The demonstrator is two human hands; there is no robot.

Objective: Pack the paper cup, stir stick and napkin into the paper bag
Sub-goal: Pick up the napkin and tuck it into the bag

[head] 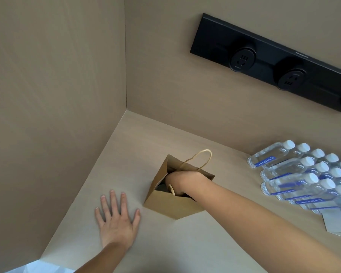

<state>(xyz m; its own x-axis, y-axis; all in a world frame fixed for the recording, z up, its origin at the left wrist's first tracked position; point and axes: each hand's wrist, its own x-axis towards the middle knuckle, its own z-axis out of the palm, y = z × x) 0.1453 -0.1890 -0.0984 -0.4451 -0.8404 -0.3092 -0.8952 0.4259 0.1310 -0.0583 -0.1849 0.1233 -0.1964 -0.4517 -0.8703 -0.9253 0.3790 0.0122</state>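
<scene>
A small brown paper bag [171, 206] with twisted paper handles stands open on the beige table near the corner. My right hand [182, 181] reaches down into the bag's mouth; its fingers are hidden inside, so what they hold does not show. Something dark lies at the bottom of the bag, too hidden to name. My left hand [116, 219] lies flat on the table just left of the bag, fingers spread, holding nothing. The paper cup, the stir stick and the napkin are not visible.
A pack of several clear water bottles [303, 176] with white caps lies at the right. A grey card [337, 221] sits at its near end. A black socket strip [274, 64] runs along the back wall. Beige walls close the left and back.
</scene>
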